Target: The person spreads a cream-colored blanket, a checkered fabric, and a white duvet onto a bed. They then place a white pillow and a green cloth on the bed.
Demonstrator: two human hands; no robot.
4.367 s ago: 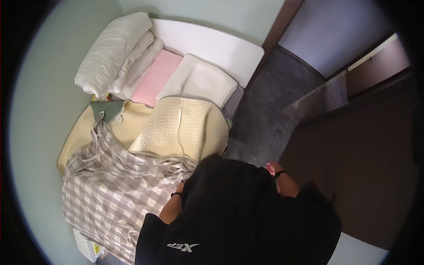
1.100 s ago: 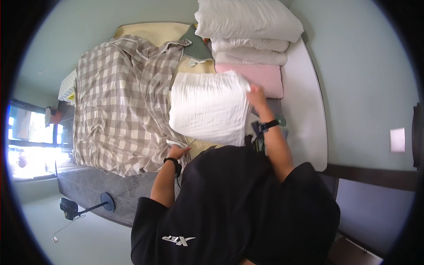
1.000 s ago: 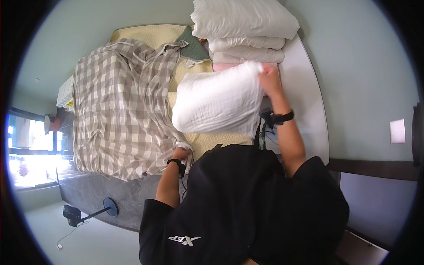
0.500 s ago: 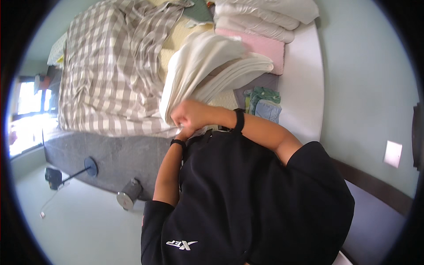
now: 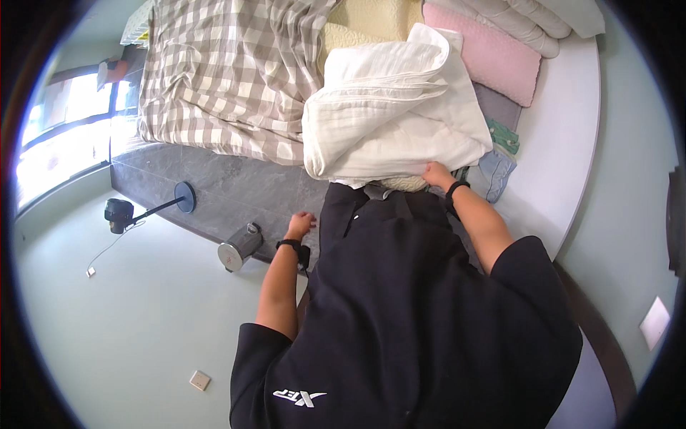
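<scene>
A white folded blanket (image 5: 400,129) lies on the near end of the bed, its top layer turned back in a loose fold. At its near right edge my right hand (image 5: 437,175) pinches the cloth, fingers closed. My left hand (image 5: 302,224) hangs over the grey floor beside my leg, apart from the blanket, with loosely bent fingers and nothing in it. A brown-and-white checked quilt (image 5: 236,86) touches the blanket's left side. Behind it shows a cream quilted cover (image 5: 371,23).
A pink pillow (image 5: 500,53) and white rolled bedding (image 5: 525,18) lie at the far right. Green cloth (image 5: 504,136) and blue cloth (image 5: 493,171) sit right of the blanket. A metal bin (image 5: 241,247) and a black stand (image 5: 161,205) are on the floor to the left.
The white blanket, earlier lifted and bent in my hands, now lies flatter on the bed. My hands have parted: the left has let go and dropped, the right has moved right along its edge.
</scene>
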